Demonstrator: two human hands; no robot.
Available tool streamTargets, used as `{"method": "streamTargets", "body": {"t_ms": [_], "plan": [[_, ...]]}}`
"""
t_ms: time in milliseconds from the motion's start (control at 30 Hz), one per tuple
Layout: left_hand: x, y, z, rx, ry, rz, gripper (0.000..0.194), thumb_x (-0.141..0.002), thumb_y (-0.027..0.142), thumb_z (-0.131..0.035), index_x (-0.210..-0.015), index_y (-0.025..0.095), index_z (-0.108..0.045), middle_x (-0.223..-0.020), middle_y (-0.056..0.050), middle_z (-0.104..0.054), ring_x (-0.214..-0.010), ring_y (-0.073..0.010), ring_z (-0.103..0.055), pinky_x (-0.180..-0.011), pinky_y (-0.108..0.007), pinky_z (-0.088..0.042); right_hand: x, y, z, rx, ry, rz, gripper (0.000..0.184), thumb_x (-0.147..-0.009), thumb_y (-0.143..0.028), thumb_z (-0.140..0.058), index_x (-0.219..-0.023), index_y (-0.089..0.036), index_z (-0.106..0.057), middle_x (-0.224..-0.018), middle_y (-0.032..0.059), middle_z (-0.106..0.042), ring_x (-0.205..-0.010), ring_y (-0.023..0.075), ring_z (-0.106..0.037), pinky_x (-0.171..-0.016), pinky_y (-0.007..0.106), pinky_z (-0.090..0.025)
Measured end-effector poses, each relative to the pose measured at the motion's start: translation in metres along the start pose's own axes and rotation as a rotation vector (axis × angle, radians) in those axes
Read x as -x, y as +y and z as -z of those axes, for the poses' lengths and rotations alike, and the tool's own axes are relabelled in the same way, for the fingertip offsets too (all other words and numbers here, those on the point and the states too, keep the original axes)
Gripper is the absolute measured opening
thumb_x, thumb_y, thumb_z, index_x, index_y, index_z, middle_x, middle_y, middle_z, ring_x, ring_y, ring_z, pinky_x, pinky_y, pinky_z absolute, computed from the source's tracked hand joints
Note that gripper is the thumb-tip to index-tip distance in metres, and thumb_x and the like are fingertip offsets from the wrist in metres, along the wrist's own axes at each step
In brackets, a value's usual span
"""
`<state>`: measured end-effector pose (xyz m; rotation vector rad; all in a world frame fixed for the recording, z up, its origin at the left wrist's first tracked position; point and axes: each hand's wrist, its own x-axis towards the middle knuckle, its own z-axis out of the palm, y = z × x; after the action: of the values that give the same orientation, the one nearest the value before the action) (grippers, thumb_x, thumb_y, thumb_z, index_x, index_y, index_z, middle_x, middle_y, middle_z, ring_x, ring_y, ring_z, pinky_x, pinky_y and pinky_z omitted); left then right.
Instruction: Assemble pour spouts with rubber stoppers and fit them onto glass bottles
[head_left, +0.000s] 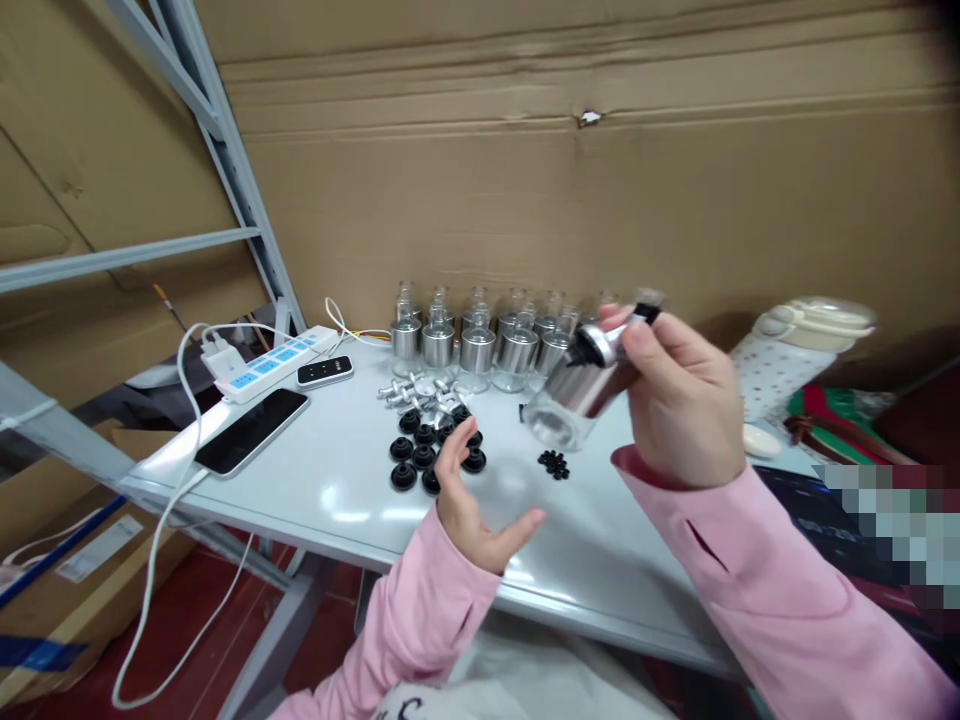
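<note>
My right hand point(679, 410) is raised over the table, its fingers closed around a blurred clear glass bottle point(561, 420) with a silver metal band. A black and silver fitting point(596, 346) shows at the fingertips; I cannot tell whether it is joined to the bottle. Over the near table edge, my left hand point(476, 505) holds nothing, with thumb and fingers spread. Just beyond it lie several round black caps point(403, 476) and a pile of small silver fittings point(416, 393). Tiny black pieces point(555, 464) sit below the bottle. Several metal-banded glass bottles point(478, 350) stand upright in rows behind.
On the left of the table point(300, 515) are a phone point(253, 430), a small black device point(325, 371) and a white power strip point(277, 364) with cables. A dotted tumbler point(795, 350) leans at the right. Cardboard point(480, 200) backs the table; a metal frame point(225, 150) rises left.
</note>
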<state>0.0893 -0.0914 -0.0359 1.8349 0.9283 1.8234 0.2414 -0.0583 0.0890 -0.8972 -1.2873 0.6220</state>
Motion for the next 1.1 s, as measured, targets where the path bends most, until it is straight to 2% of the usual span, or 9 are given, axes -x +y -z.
{"method": "streamTargets", "body": {"t_ms": [100, 300, 367, 533, 667, 767, 900, 1000, 1100], "plan": [[0.001, 0.003, -0.003, 0.157, -0.05, 0.118, 0.09, -0.063, 0.04, -0.07, -0.13, 0.019, -0.014, -0.126, -0.021, -0.038, -0.115, -0.0314, -0.044, -0.095, -0.051, -0.035, 0.014, -0.012, -0.02, -0.171, -0.16, -0.17, 0.02, -0.078, -0.039, -0.057, -0.079, -0.02, -0.059, -0.084, 0.0026, -0.058, -0.068, 0.0137, -0.055, -0.055, 0.026, -0.046], [0.0, 0.015, -0.002, 0.74, -0.242, 0.471, 0.078, -0.048, 0.047, -0.077, -0.112, 0.022, -0.039, -0.088, -0.006, -0.053, -0.077, -0.0205, -0.058, -0.063, -0.035, -0.049, 0.02, -0.025, -0.034, -0.202, -0.408, -0.4, 0.022, -0.075, -0.04, -0.06, -0.078, -0.018, -0.06, -0.063, -0.0008, -0.054, -0.051, 0.0104, -0.049, -0.044, 0.022, -0.039], [0.0, 0.018, -0.002, 0.918, -0.238, 0.622, 0.071, -0.046, 0.046, -0.078, -0.104, 0.021, -0.046, -0.086, -0.005, -0.054, -0.076, -0.0206, -0.058, -0.062, -0.035, -0.049, 0.021, -0.027, -0.038, -0.211, -0.425, -0.384, 0.021, -0.075, -0.04, -0.06, -0.078, -0.019, -0.061, -0.066, -0.0001, -0.056, -0.056, 0.0118, -0.053, -0.049, 0.024, -0.042], [-0.001, 0.012, -0.002, 1.096, -0.039, 0.929, 0.057, -0.058, 0.054, -0.067, -0.104, 0.023, -0.052, -0.1, -0.008, -0.057, -0.082, -0.0186, -0.055, -0.061, -0.03, -0.045, 0.017, -0.021, -0.042, -0.117, -0.428, -0.192, 0.023, -0.077, -0.042, -0.058, -0.074, -0.02, -0.06, -0.077, 0.0015, -0.059, -0.075, 0.016, -0.057, -0.064, 0.027, -0.045], [0.0, 0.004, -0.005, 1.2, -0.089, 1.018, 0.052, -0.062, 0.056, -0.061, -0.094, 0.016, -0.06, -0.096, -0.011, -0.058, -0.072, -0.0146, -0.051, -0.053, -0.024, -0.04, 0.0, -0.022, -0.031, -0.021, -0.467, -0.12, 0.017, -0.078, -0.036, -0.057, -0.075, -0.019, -0.058, -0.077, 0.0013, -0.058, -0.078, 0.0154, -0.056, -0.07, 0.028, -0.045], [0.002, 0.004, -0.005, 1.252, -0.269, 1.052, 0.053, -0.065, 0.058, -0.056, -0.088, 0.011, -0.062, -0.087, -0.012, -0.058, -0.071, -0.0134, -0.05, -0.058, -0.025, -0.043, -0.016, -0.033, -0.021, -0.126, -0.287, 0.007, 0.001, -0.078, -0.019, -0.052, -0.077, -0.02, -0.052, -0.087, 0.0003, -0.057, -0.081, 0.0131, -0.057, -0.076, 0.029, -0.044], [0.003, 0.007, -0.003, 1.285, -0.309, 1.009, 0.052, -0.064, 0.057, -0.058, -0.09, 0.012, -0.062, -0.084, -0.01, -0.059, -0.067, -0.012, -0.049, -0.059, -0.025, -0.043, -0.033, -0.039, -0.016, -0.301, -0.08, 0.122, 0.016, -0.072, -0.005, -0.043, -0.072, -0.02, -0.04, -0.073, -0.0032, -0.054, -0.064, 0.0102, -0.057, -0.067, 0.029, -0.044], [0.001, 0.008, -0.001, 1.27, -0.31, 0.973, 0.055, -0.064, 0.06, -0.056, -0.09, 0.012, -0.061, -0.085, -0.012, -0.058, -0.063, -0.0122, -0.047, -0.054, -0.026, -0.041, -0.037, -0.028, -0.02, -0.289, -0.12, 0.087, 0.014, -0.073, -0.007, -0.038, -0.072, -0.021, -0.035, -0.06, -0.0052, -0.048, -0.051, 0.0093, -0.051, -0.056, 0.026, -0.041], [-0.001, 0.011, 0.0, 1.158, -0.358, 0.899, 0.06, -0.07, 0.067, -0.042, -0.088, 0.013, -0.061, -0.079, -0.012, -0.056, -0.056, -0.0123, -0.044, -0.048, -0.027, -0.038, -0.034, -0.014, -0.029, -0.255, -0.197, 0.021, 0.013, -0.078, -0.013, -0.041, -0.077, -0.022, -0.033, -0.063, -0.0059, -0.046, -0.054, 0.0088, -0.051, -0.058, 0.026, -0.044]]}}
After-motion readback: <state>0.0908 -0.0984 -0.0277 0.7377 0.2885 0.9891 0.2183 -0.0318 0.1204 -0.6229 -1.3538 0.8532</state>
